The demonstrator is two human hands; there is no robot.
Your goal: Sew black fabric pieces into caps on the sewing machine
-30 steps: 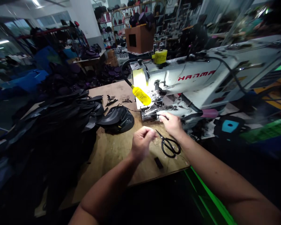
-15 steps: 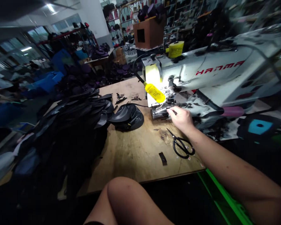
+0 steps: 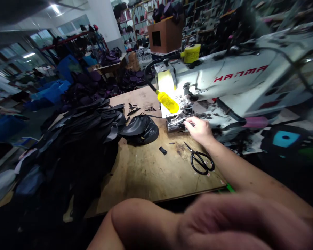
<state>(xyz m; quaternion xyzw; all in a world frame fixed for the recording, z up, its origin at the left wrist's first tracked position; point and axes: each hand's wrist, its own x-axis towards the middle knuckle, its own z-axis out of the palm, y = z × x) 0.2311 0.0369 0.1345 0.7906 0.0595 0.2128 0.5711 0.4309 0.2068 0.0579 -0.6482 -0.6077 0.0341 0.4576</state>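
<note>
My right hand reaches to the sewing machine's cylinder bed, thumb and forefinger pinched at its metal fittings. What they pinch is too small to make out. My left arm is bent, its elbow low in view. My left hand is large and blurred close to the camera, its fingers smeared. Black-handled scissors lie on the table just below my right hand. A small black scrap rests left of the scissors. A black cap-like piece sits left of the bed, with a thin black strip running toward the machine.
A heap of black pieces covers the left side of the wooden table. The white sewing machine fills the right, with a yellow-tagged lamp by its needle area. Black offcuts lie toward the back. Behind stands a brown box.
My left hand has come into view at the bottom right. The small black scrap now lies farther up the table and to the left. My right hand stays at the bed.
</note>
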